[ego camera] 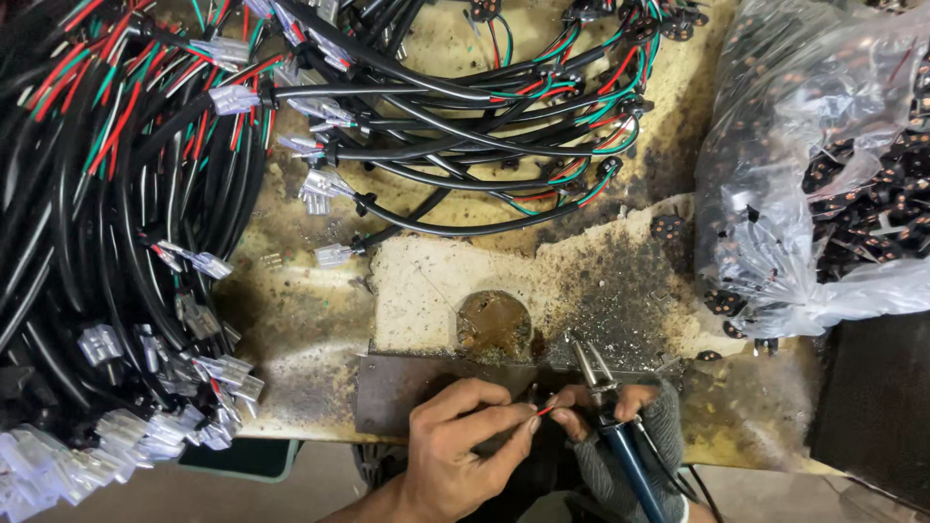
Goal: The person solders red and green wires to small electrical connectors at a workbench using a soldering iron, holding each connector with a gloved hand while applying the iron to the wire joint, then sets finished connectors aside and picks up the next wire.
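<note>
At the near edge of the bench, the left hand [455, 450] pinched a thin red wire [545, 411], light and limp, best held near its tip. The right hand [620, 426] gripped a soldering iron [620, 441].

Worn workbench [320, 329] carrying everything: black cable bundles [107, 194] lying at its left, clear plastic bag [823, 184] of small black parts sitting at its right.

Wire harnesses [126, 194] are crowding the left and far table [310, 329]; a plastic bag [823, 165] is blocking the right; bare middle is lying open.
</note>
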